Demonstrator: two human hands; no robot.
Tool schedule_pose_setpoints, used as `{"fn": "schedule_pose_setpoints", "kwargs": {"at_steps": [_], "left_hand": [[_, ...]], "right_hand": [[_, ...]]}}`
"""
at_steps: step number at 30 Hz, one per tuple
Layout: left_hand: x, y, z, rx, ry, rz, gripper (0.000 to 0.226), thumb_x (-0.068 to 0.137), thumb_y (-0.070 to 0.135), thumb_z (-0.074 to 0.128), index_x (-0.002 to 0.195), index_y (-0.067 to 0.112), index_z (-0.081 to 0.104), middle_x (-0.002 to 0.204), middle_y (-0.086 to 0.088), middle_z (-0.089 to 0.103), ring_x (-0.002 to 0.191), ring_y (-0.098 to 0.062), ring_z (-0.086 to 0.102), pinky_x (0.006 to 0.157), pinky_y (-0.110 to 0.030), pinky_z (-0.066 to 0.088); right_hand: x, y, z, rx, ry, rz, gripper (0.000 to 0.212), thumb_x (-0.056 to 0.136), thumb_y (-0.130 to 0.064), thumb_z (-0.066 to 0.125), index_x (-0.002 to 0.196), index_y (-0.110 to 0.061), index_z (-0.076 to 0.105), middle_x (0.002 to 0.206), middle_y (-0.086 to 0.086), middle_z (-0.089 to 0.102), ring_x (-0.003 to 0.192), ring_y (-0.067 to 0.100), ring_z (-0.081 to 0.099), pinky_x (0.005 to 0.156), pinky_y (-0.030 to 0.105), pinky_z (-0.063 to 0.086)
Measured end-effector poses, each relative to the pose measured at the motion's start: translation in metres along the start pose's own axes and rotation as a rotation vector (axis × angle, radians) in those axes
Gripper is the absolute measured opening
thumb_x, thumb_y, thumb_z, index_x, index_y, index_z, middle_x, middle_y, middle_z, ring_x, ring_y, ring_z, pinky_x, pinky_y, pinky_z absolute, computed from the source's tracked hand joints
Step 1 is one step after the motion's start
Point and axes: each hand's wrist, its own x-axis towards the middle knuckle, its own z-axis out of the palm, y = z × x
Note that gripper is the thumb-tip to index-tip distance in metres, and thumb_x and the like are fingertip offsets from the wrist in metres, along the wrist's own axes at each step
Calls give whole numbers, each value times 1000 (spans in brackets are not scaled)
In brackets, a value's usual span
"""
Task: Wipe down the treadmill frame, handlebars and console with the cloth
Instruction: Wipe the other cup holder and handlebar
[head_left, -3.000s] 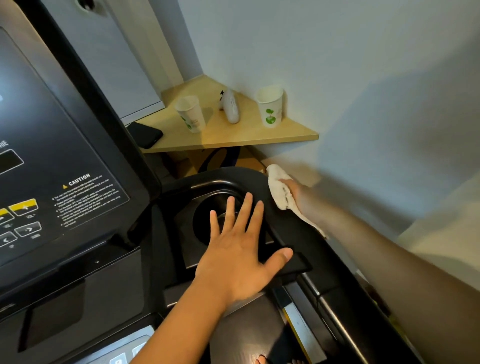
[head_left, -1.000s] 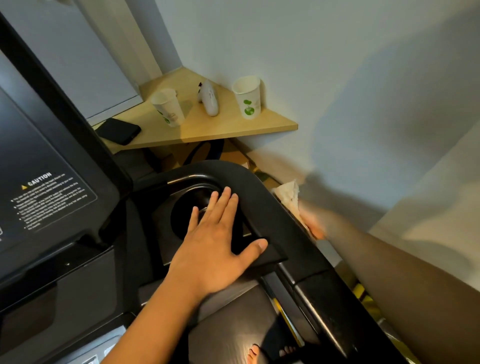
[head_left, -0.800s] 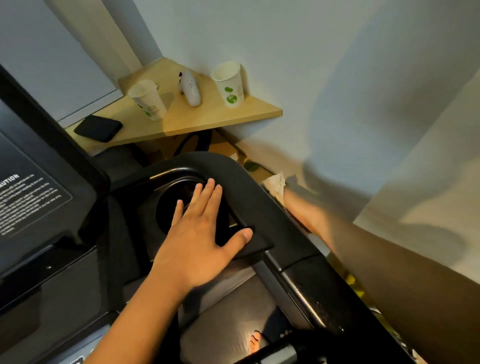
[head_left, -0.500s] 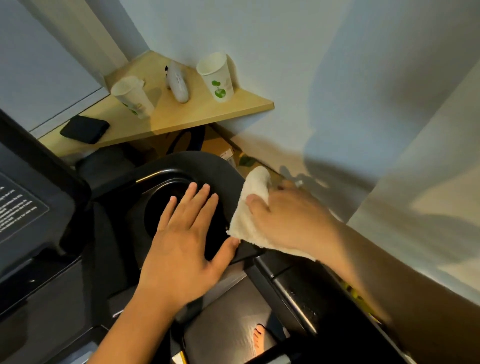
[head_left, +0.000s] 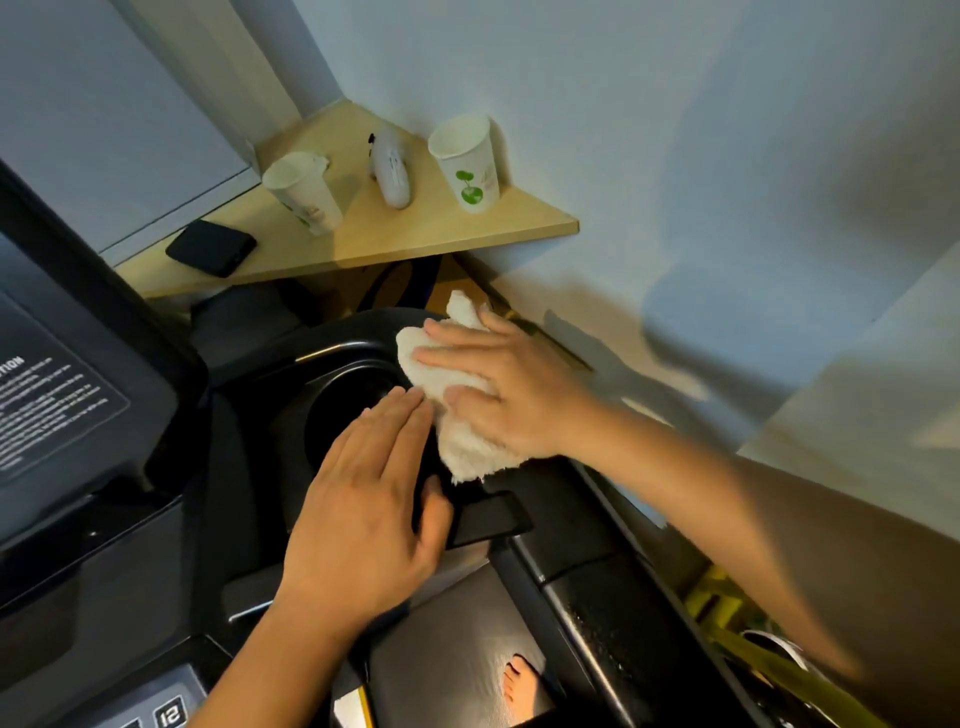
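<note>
One cloth (head_left: 467, 447) lies near-to-far under the flat right hand (head_left: 514, 395) (grip wide); left hand (head_left: 363, 499) likewise, on console (head_left: 337, 344).

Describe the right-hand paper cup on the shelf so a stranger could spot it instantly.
Find the wooden corner shelf beyond the treadmill, against the pale wall. The cup stands at its right end, right of a white gadget. Unlike the other cup, which has a dented rim, its rim is round and it shows a bold green sprout logo.
</note>
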Motion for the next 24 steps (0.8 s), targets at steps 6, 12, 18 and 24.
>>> {"fn": "schedule_pose_setpoints", "kwargs": {"at_steps": [6, 12, 18, 24], "left_hand": [[-4, 3, 0, 77, -40, -44, 58, 95, 40, 43, 139, 3, 53, 146, -15, 50, 141, -24, 40, 116, -39, 31], [-3, 0, -1, 53, -53, -43, 59, 96, 41, 42, 143, 6, 49, 151, -11, 44, 145, -21, 33, 122, -32, 17], [-2, 2, -5, -23, -22, 23, 61, 84, 21, 43, 140, 1, 50, 148, -16, 47, 141, -24, 39, 121, -37, 23], [-1, 0, -3, -40, -12, 29, 56, 90, 25, 43, 140, 3, 52, 147, -13, 49, 140, -22, 40, 120, -34, 25]], "right_hand": [[4, -9, -3, 9, -27, 400, 53, 100, -40, 33, 151, -36, 18, 156, 6, 28, 129, 28, 43, 95, 38, 41], [-70, -42, 5, -229, -14, 152, 50, 94, -50, 26, 143, -44, 20, 160, -5, 7, 136, 32, 29, 99, 44, 42], [-69, -28, -7, -18, -58, 142, 45, 81, -48, 40, 125, -41, 49, 153, -25, 18, 138, 15, 31, 106, 39, 39], [-50, -55, 11, -482, -80, 241, 62, 87, -53, 18, 146, -34, 22, 162, 6, 5, 140, 46, 19, 113, 62, 14]]}}
